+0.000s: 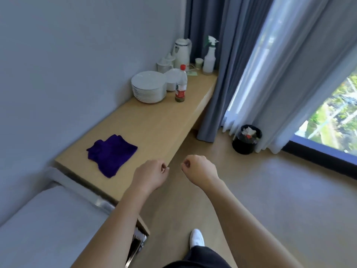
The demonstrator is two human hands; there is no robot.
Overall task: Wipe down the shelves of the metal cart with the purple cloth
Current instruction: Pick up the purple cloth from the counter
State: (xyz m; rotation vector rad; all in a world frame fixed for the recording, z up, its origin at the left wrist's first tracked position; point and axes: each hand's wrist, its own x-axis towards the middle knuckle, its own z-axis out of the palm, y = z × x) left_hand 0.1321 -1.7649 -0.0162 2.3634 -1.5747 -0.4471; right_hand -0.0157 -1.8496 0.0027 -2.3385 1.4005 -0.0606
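- A long wooden desk (154, 120) is run along the wall toward the curtains (218, 74); it is taken as the landmark here.
- At the near end of the desk, a metal cart (102, 205) is seen only in part: a pale flat top and a shiny rail just beside the desk's end. Its shelves are judged untouched so far.
- Both bare hands are held in the air off the desk's front edge, over the floor, with nothing in them.
- The left hand (149, 176) is curled loosely, its fingers (164, 167) tucked in against the thumb and pinching nothing.
- The right hand (200, 167) is closed the same way, a little farther out from the desk.
- The cloth (111, 154) is lain crumpled and purple on the desk's near end, close to the wall side, well apart from the plates (148, 87), bottle (181, 84) and spray bottle (209, 55) at the far end.
- The step in hand is judged to be the fetching of the cloth.
- It would best be taken by the left hand, which is nearer.
- The fingers should be spread first and closed over the bunched middle, so that a full wad is gathered, not a corner.
- A soft cloth is expected to sag and trail, so it should be lifted clear before being carried to the cart.
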